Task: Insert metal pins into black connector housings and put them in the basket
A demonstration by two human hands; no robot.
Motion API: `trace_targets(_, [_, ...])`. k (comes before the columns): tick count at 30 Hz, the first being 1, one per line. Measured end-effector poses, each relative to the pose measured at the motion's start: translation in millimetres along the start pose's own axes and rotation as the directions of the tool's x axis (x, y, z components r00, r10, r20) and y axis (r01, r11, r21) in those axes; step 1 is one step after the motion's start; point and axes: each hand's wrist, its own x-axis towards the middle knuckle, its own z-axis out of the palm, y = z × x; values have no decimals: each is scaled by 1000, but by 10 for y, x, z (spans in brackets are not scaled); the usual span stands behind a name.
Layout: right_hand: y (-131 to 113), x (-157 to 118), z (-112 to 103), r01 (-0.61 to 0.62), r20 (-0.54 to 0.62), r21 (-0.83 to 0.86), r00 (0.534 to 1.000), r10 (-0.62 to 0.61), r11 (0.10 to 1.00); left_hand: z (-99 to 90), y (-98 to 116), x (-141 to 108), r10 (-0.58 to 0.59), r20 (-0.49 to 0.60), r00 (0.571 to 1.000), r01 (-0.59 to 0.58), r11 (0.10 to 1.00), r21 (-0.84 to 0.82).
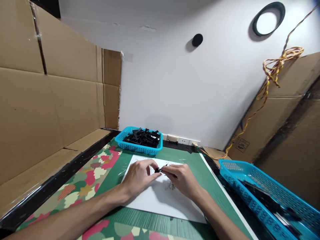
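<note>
- Working at fingertip scale, I have the small black part (pixel 157 170) in my left hand (pixel 138 175), between thumb and forefinger, above the white sheet (pixel 155 200).
- My right hand (pixel 181 178) is closed at its side; whether on it or a separate tiny piece, I cannot tell.
- I'd steady the left, let the right make fine adjustments, press lightly and work over the sheet, where drops show.
</note>
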Motion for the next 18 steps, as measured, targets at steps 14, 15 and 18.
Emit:
trace_targets(14, [-53, 123, -124, -108, -63, 146, 991, 118, 983, -17, -24, -16, -7, 45, 999, -2, 980, 198])
trace_targets(15, [-65, 139, -101, -131, -42, 177, 989, 141, 975, -6, -41, -18, 4, 63, 998, -17, 978, 209])
trace_targets(18, [-95, 179, -15, -202, -15, 292, 976, 216, 935, 30, -92, -21, 35, 105, 994, -59, 970, 236])
